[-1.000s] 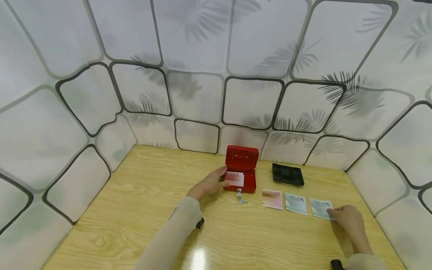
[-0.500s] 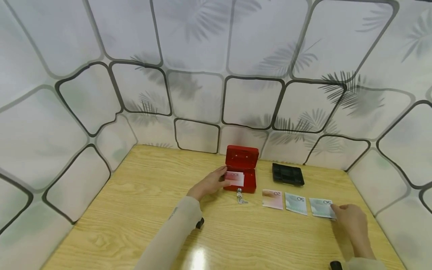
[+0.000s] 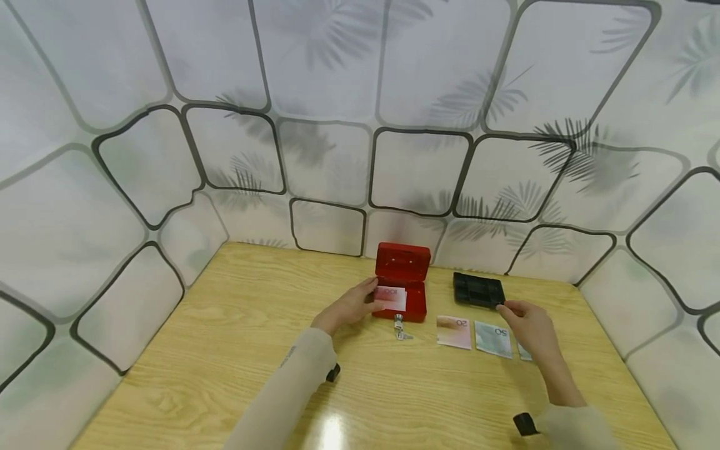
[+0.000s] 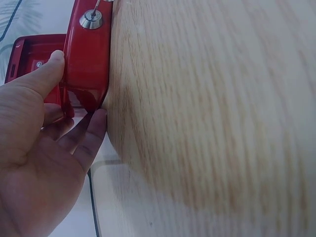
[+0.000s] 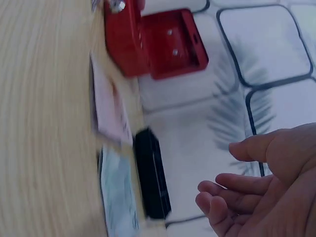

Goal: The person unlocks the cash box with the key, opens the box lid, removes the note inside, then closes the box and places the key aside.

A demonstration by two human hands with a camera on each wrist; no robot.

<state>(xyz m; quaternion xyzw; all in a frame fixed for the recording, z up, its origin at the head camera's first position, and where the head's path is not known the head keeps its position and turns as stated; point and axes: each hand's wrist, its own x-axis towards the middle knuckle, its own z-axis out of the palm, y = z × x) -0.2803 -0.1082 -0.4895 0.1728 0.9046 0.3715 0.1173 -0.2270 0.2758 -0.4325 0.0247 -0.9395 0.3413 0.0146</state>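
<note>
Left hand (image 3: 347, 307) steadies the open red cash box (image 3: 402, 284) mid-worktop, right hand (image 3: 529, 325) hovers loose and empty by the black tray (image 3: 478, 291), which looks light, stiff plastic, so I'd grab its rim.

The cash box (image 3: 402, 282) at the table's middle is bright red, with a pink-and-white note (image 3: 390, 297) printed 100 inside and a silver key (image 3: 400, 327) at its near side. To its right sits a black tray (image 3: 479, 290). Nearer lie a pink-and-white banknote (image 3: 454, 331) and a pale blue-green banknote (image 3: 494, 339), both marked 20. The table (image 3: 225, 350) is light yellow wood grain. The wall (image 3: 337, 125) is whitish with dark rounded outlines and grey palm-leaf shadows. Both sleeves are beige.
</note>
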